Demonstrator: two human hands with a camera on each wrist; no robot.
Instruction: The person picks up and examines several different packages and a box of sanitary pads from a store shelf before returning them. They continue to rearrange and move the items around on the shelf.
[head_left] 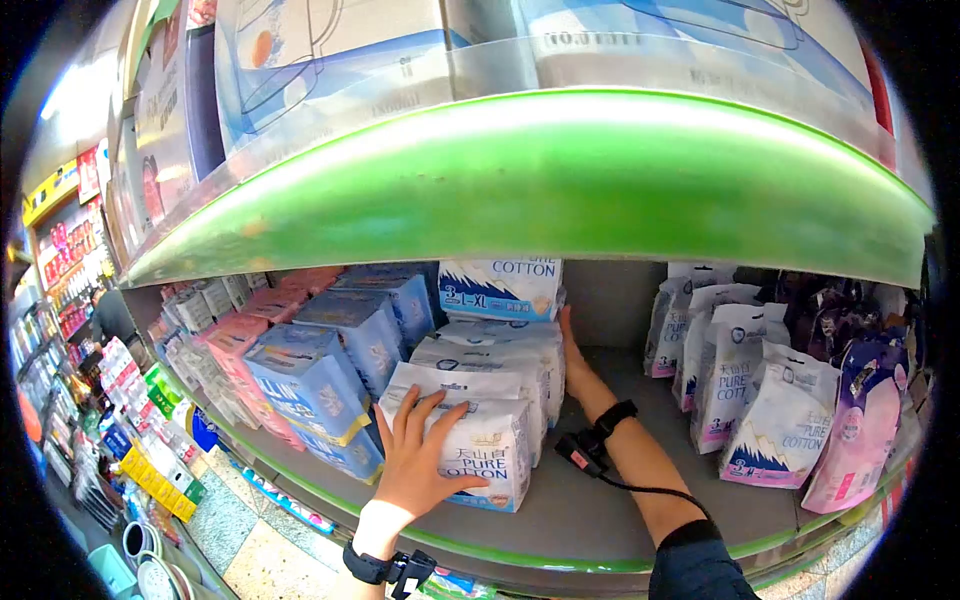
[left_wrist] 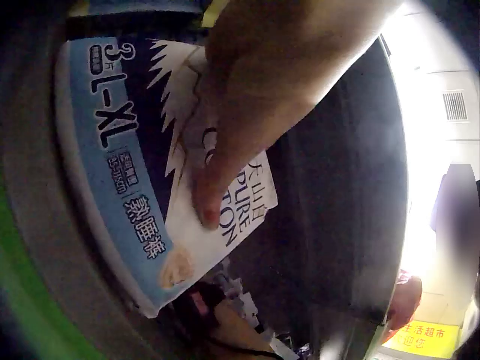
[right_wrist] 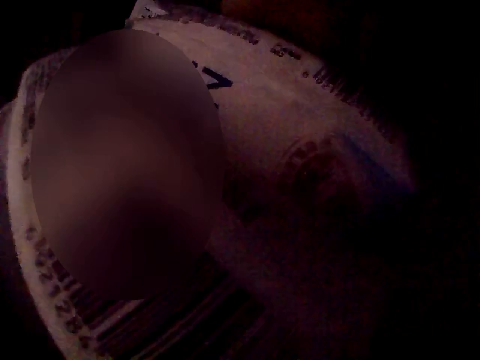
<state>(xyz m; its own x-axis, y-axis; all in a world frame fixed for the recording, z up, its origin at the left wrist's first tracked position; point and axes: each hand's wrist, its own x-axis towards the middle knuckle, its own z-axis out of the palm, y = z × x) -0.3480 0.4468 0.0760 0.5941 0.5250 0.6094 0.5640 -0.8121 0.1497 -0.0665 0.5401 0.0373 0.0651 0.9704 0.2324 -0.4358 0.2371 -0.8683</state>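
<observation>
White PURE COTTON packages stand in a row on the shelf, the front one (head_left: 487, 440) upright near the shelf's edge. My left hand (head_left: 415, 455) rests on it with spread fingers over its top and left, thumb across its front. The left wrist view shows this hand (left_wrist: 262, 90) over the L-XL package (left_wrist: 161, 202). My right hand (head_left: 574, 360) reaches in along the right side of the row, beside an L-XL package (head_left: 500, 290) raised above the others; its fingers are hidden. A package (right_wrist: 262, 112) with a barcode fills the dark right wrist view.
Blue boxes (head_left: 300, 365) and pink boxes (head_left: 235, 340) stand left of the row. More white packages (head_left: 782, 415) and a pink package (head_left: 850, 430) stand at the right. A green shelf edge (head_left: 540, 180) crosses above the hands. A cable runs beside my right forearm.
</observation>
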